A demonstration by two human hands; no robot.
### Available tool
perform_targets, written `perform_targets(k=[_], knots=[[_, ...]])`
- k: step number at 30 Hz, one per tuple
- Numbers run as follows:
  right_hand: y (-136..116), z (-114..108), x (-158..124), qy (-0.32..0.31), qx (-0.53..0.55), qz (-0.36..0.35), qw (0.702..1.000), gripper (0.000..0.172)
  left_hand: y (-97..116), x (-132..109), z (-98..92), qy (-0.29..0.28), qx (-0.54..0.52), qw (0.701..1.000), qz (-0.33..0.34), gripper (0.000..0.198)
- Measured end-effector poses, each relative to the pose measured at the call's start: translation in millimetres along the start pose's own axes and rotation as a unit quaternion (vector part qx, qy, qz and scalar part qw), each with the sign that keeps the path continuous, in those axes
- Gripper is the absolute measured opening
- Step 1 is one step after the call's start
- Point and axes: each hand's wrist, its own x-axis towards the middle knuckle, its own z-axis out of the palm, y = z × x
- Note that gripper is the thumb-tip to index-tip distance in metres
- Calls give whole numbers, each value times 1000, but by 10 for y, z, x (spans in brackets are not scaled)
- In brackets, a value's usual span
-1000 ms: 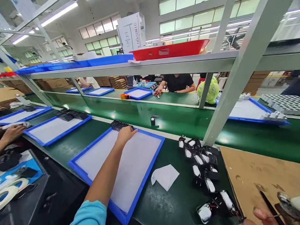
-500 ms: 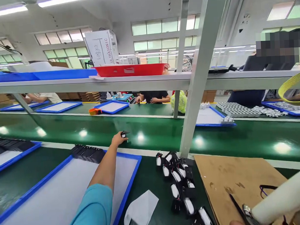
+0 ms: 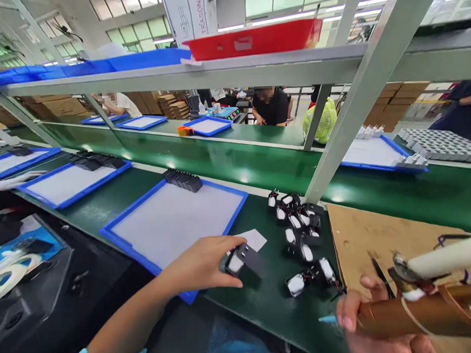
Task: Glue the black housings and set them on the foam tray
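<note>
My left hand (image 3: 202, 264) is closed on a small black and white part (image 3: 239, 259), held just above the green bench near the front corner of a blue-framed white tray (image 3: 171, 221). My right hand (image 3: 366, 321) grips the brown handle of a tool (image 3: 424, 306) with a metal tip and a white tube, low at the right. A cluster of similar black and white parts (image 3: 300, 236) with wires lies on the bench between my hands. A row of black parts (image 3: 183, 180) stands at the tray's far edge.
A brown cardboard sheet (image 3: 378, 232) lies at the right. A white paper (image 3: 254, 239) rests by the tray. A green conveyor belt (image 3: 258, 170) runs behind it, under a shelf with a red bin (image 3: 253, 38). Other people sit across. A grey post (image 3: 350, 114) rises from the bench.
My left hand has drawn back from the conveyor belt to the near bench, bringing the small black and white part with it. My right hand and its tool have come further into view.
</note>
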Motion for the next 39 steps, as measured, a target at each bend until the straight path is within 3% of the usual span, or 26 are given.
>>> perform_targets(k=[3, 6, 10, 13, 16, 20, 26, 32, 35, 39], knots=[[-102, 108, -4, -24, 80, -62, 995, 28, 7, -212, 485, -38, -51, 998, -19, 72], [-143, 146, -30, -56, 102, -75, 990, 22, -30, -266, 833, -22, -87, 996, 1, 74], [-151, 176, -75, -5, 94, -46, 995, 34, 71, -277, 1159, 95, -60, 994, -9, 83], [-153, 217, -88, -3, 92, -47, 995, 38, 110, -292, 1299, 179, -73, 980, -36, 67], [-163, 250, -86, -10, 94, -44, 995, 34, 33, -326, 1310, 226, -150, 962, -42, 49], [-169, 267, -82, -18, 104, -49, 993, 20, -82, -360, 1241, 241, -263, 933, -52, 38], [-156, 273, -76, 0, 82, -29, 996, 36, -17, -382, 1175, 197, -227, 953, -47, 32], [-144, 270, -61, -11, 91, -38, 995, 33, 17, -429, 1023, 100, -125, 985, 65, 45], [-135, 283, -57, -13, 96, -37, 995, 33, -66, -403, 958, 77, -176, 981, 40, 48], [-143, 308, -58, -6, 97, -36, 995, 32, -197, -338, 969, 110, -318, 942, -20, 46]])
